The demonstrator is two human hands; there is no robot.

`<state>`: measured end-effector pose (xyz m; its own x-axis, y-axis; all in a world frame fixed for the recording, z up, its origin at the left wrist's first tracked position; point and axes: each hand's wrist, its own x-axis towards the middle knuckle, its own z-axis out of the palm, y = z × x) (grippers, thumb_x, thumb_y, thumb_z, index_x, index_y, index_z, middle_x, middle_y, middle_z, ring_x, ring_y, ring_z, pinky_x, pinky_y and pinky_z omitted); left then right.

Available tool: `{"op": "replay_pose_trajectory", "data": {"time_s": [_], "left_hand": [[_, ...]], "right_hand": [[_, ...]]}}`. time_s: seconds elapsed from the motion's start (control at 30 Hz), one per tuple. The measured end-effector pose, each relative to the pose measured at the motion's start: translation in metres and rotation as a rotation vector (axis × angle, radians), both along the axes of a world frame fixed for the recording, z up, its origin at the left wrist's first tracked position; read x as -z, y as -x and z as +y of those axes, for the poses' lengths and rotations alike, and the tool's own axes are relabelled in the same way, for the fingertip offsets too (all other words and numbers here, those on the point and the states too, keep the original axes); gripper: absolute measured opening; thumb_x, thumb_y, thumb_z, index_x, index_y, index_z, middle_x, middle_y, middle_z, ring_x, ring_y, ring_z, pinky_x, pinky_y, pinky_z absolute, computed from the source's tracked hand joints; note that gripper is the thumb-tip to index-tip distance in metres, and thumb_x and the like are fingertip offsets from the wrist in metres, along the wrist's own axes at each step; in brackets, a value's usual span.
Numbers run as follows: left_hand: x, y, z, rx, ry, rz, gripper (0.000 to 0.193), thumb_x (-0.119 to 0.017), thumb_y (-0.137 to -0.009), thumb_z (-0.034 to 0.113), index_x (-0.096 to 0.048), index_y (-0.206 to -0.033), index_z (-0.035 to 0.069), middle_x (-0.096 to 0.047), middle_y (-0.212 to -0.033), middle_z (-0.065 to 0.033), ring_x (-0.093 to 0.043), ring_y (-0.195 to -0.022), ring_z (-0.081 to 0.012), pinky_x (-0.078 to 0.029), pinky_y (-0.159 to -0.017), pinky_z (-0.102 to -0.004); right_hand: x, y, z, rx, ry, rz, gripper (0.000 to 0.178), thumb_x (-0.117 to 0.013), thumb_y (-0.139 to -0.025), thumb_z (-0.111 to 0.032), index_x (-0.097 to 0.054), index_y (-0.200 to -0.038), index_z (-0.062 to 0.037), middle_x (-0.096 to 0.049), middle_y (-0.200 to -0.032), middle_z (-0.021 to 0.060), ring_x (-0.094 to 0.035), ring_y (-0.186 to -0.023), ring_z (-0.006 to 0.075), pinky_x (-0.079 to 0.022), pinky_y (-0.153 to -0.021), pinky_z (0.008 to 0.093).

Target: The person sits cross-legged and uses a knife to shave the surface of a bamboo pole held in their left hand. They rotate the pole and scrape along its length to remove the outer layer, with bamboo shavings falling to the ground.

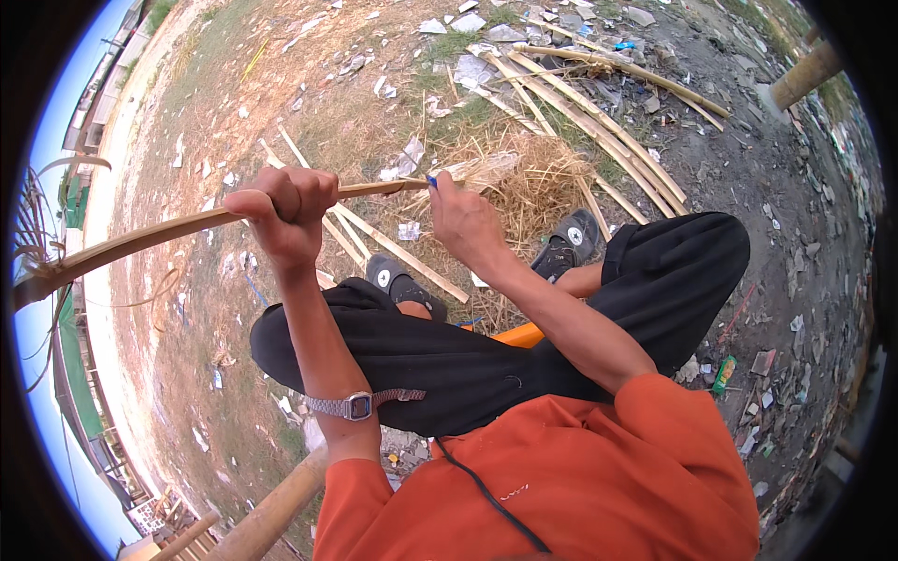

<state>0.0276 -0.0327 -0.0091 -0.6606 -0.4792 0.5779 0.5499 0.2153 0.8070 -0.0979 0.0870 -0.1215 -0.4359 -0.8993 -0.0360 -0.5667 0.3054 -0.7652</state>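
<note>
Left hand [285,210] clamped on the long strip [173,227], right hand [466,222] pinched on a small blue item [432,181] at its end.
Strip's mid-air, far left to right fingertips; I'd brace it firmly, work the tip gently, thumbs clear.

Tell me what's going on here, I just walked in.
A person in an orange-red shirt grips a long, pale strip in the left hand. The right hand is at the strip's far end, closed on a small blue object, mostly hidden. Dry straw lies on the ground ahead, near more loose strips.
</note>
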Motion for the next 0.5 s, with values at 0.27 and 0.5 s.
{"op": "replay_pose_trajectory", "data": {"time_s": [0.27, 0.5], "left_hand": [[0.003, 0.006, 0.000, -0.034, -0.028, 0.002, 0.059, -0.028, -0.088, 0.060, -0.017, -0.054, 0.014, -0.011, -0.044, 0.0045, -0.008, -0.038, -0.0092, -0.011, -0.039, -0.0276], [0.002, 0.018, 0.008, 0.080, 0.037, 0.021, 0.059, -0.025, -0.088, 0.060, -0.016, -0.054, 0.013, -0.011, -0.044, 0.0038, -0.008, -0.036, -0.0095, -0.011, -0.037, -0.0278]], "right_hand": [[0.058, 0.011, -0.005, 0.001, -0.192, 0.207, 0.012, -0.040, -0.085, -0.008, -0.045, -0.091, 0.0005, -0.059, -0.069, 0.0239, -0.061, -0.068, 0.0390, -0.049, -0.058, 0.0465], [0.178, 0.038, 0.028, -0.012, -0.535, 0.119, 0.017, -0.044, -0.085, -0.010, -0.052, -0.094, 0.0015, -0.061, -0.091, 0.0241, -0.062, -0.083, 0.0372, -0.048, -0.072, 0.0487]]}}
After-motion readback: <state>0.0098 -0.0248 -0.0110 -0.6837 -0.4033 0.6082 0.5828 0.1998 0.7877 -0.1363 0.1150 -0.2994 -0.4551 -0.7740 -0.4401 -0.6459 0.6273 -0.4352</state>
